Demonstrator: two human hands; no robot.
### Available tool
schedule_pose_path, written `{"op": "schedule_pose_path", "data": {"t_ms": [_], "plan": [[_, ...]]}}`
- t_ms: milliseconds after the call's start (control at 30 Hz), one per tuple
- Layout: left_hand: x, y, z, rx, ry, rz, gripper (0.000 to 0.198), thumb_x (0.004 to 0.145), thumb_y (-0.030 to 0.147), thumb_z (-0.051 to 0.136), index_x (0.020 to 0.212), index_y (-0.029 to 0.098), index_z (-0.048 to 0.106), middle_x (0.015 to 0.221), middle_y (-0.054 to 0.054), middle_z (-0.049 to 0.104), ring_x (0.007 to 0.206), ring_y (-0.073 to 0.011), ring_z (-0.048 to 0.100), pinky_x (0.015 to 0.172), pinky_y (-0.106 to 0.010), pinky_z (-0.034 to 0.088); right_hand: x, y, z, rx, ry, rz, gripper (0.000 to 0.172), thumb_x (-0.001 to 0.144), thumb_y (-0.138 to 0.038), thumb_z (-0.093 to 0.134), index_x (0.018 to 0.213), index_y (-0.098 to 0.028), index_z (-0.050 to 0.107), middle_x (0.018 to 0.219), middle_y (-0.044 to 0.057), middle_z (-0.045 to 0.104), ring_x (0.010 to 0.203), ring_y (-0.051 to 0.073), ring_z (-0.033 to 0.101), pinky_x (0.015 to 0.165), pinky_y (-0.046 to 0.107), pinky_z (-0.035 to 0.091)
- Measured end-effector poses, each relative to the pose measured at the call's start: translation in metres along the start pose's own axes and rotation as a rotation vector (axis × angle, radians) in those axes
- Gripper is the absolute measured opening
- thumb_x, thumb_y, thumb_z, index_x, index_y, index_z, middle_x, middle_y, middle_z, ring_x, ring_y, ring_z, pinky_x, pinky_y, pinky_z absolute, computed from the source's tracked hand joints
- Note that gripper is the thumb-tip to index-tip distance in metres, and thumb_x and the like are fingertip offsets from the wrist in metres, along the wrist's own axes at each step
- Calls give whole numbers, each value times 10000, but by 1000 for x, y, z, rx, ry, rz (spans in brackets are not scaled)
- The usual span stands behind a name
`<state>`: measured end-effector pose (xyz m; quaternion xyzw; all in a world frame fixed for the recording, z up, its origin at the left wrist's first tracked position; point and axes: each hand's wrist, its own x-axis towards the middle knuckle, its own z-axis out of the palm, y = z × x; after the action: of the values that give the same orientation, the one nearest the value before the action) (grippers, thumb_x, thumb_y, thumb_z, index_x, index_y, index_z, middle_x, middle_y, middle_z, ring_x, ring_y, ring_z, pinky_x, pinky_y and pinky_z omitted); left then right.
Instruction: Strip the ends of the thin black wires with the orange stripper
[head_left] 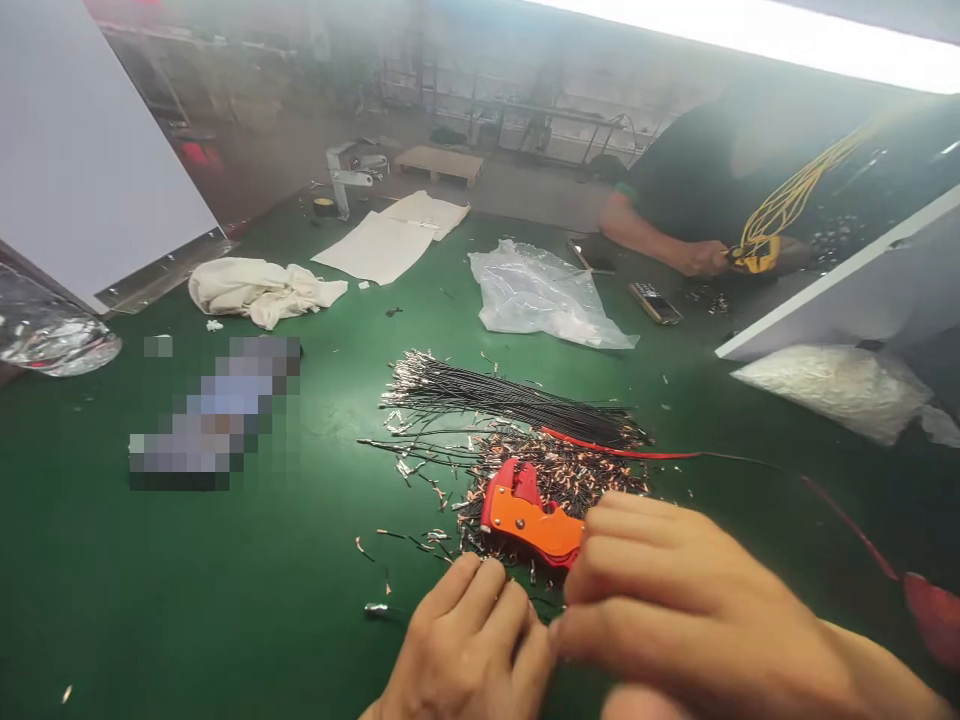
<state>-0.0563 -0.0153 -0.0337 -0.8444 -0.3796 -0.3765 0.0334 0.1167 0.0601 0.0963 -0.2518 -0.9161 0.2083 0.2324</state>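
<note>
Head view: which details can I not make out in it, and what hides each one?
All in the head view:
Orange-and-red tool, rear end: behind the right hand.
Wire with metal tip, far end: apparently behind the left hand.
Anything held: covered by the curled fingers.
Right forearm: cut off by the bottom edge.
Item at left: masked by pixel blocks.
</note>
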Motion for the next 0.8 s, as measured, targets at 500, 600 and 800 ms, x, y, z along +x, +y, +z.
{"op": "schedule_pose_path", "data": {"t_ms": [500, 600, 800], "plan": [[30, -26, -5, 138, -69, -9, 180, 821, 49, 479, 814, 143, 632, 660, -44, 551, 663, -186, 482, 621, -305, 406, -94, 45, 47, -442, -89, 545, 709, 813, -547, 680, 1384, -205, 435, 1251, 181, 584, 1075, 353, 634, 839, 545, 589], [35, -27, -13, 134, -120, -23, 165, 791, 42, 508, 830, 129, 642, 666, -48, 557, 657, -187, 482, 601, -305, 401, -100, 50, 56, -508, -109, 474, 796, 744, -530, 741, 1391, -197, 420, 1284, 209, 582, 1066, 379, 656, 807, 541, 614], [36, -27, -17, 161, -90, -42, 157, 781, 50, 516, 820, 130, 646, 637, -40, 534, 633, -180, 445, 579, -305, 369, -97, 54, 53, -600, -91, 335, 742, 729, -486, 755, 1324, -131, 490, 1117, 208, 680, 885, 355, 721, 679, 471, 653]]}}
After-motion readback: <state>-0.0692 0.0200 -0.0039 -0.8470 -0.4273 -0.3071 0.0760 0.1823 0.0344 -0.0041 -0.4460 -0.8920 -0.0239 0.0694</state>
